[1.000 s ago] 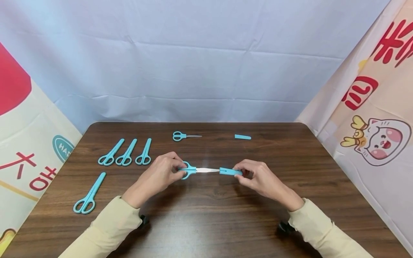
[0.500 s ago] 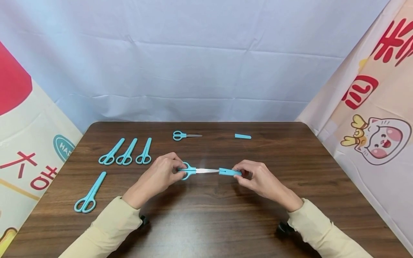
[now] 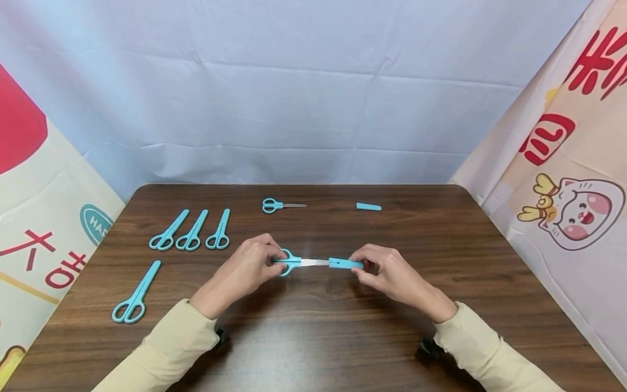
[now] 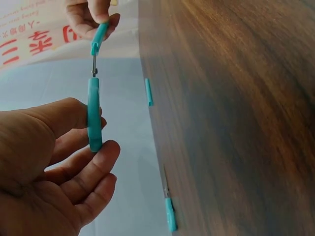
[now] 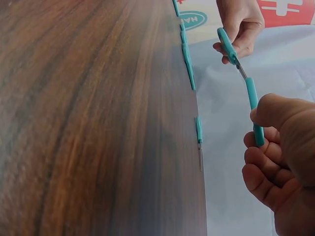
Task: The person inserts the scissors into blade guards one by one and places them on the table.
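My left hand (image 3: 250, 267) pinches the handle loops of a pair of blue scissors (image 3: 293, 262), its metal blades pointing right. Between thumb and fingers of my right hand (image 3: 389, 269) is a light blue blade cover (image 3: 343, 263), gripped at its closed end. The blade tips sit inside the cover's mouth, while the part of the blades near the handles stays bare. Both wrist views show scissors and cover held up above the table, meeting at a slight angle.
On the brown table (image 3: 313, 337), three covered scissors (image 3: 191, 231) lie in a row at the back left. Another covered pair (image 3: 134, 294) lies nearer, at the left. Uncovered scissors (image 3: 279, 205) and a loose cover (image 3: 368, 207) lie along the back.
The two hands have come slightly closer together. The cover has slid left over more of the blade tips, and the scissors have shifted a little right.
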